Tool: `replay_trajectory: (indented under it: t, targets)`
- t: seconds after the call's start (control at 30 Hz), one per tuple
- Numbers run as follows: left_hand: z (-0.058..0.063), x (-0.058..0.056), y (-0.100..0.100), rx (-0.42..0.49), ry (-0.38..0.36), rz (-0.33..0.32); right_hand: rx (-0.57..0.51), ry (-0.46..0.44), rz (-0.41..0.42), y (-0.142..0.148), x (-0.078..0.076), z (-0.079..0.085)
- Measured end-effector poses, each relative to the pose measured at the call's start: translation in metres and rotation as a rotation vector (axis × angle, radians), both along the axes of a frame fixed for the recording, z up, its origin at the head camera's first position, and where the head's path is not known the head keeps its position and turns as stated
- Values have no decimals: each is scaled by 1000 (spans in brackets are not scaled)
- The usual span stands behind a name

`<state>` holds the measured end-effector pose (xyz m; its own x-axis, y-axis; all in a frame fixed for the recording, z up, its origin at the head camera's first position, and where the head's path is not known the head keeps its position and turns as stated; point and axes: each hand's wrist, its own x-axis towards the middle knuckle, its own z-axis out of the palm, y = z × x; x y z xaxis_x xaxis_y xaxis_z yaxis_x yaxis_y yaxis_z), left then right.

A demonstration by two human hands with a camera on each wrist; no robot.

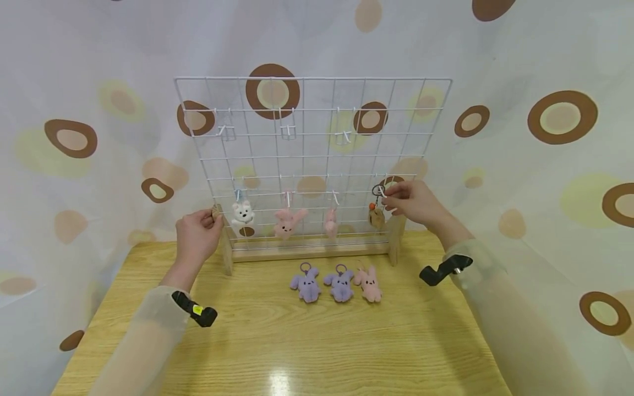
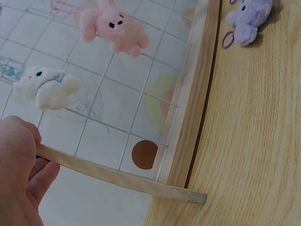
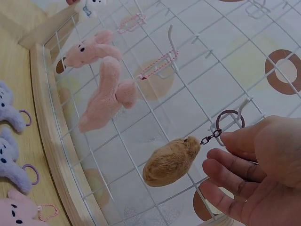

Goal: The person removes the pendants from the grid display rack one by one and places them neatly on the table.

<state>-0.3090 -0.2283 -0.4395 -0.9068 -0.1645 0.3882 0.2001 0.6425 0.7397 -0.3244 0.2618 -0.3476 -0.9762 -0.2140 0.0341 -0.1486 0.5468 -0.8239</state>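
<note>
My left hand (image 1: 198, 234) grips the upper end of the rack's left wooden post (image 2: 117, 176), with thumb and fingers on either side. At the right end of the white wire grid rack (image 1: 303, 157), my right hand (image 1: 411, 202) is beside a brown plush keychain (image 3: 171, 161). Its dark metal ring (image 3: 230, 113) is around a white hook (image 3: 243, 109). The right thumb tip is at the ring's lower edge by the chain, and the other fingers are loosely bent and apart. A white plush bear (image 1: 242, 212) and two pink plush keychains (image 1: 284, 224) hang on the same row.
Two purple plush keychains (image 1: 308, 286) and a pink plush rabbit (image 1: 370, 286) lie on the wooden table (image 1: 277, 341) before the rack. Three white hooks (image 1: 287, 131) without plushes sit higher on the grid. A patterned curtain (image 1: 520, 181) stands behind.
</note>
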Motion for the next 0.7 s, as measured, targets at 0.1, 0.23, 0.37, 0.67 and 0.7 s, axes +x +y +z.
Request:
replay_trajectory:
  t: [0.1, 0.23, 0.37, 0.67, 0.7]
  targets:
    - [0, 0, 0, 3, -7, -2, -50, -14, 7, -1, 0, 0]
    - [0, 0, -1, 6, -14, -6, -80, -5, 17, -2, 0, -1]
    - [0, -1, -2, -1, -4, -3, -83, 11, 19, -3, -1, -1]
    - [-1, -1, 0, 1, -1, -1, -52, 91, 11, -6, -1, 2]
    - [-1, -1, 0, 3, -1, -2, -52, 103, 9, -5, -1, 2]
